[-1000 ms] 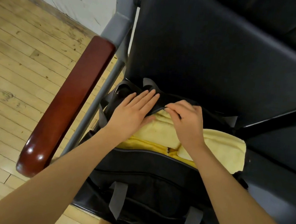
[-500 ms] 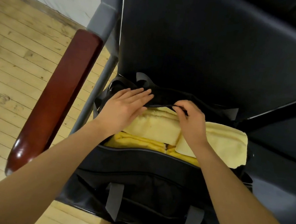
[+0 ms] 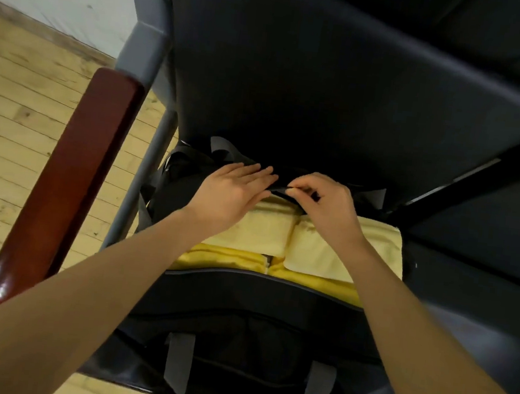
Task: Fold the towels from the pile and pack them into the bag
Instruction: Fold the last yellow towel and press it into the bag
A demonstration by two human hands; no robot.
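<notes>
Pinching the far rim of the black duffel bag (image 3: 241,304), the right hand (image 3: 324,210) is drawing that soft edge up, while the left hand (image 3: 230,193) is lying flat with fingers straight, pressing on the rim and a pale yellow towel (image 3: 258,232). Folded towels are sitting packed inside, brighter yellow ones (image 3: 230,256) underneath. Everything here looks light and floppy, so the bag's edge seam seems the best handhold.

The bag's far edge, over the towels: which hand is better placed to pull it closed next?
Probably the right hand: its fingertips already pinch the bag's far black edge above the pale yellow towels. The left hand lies flat with straight fingers, gripping nothing.
</notes>
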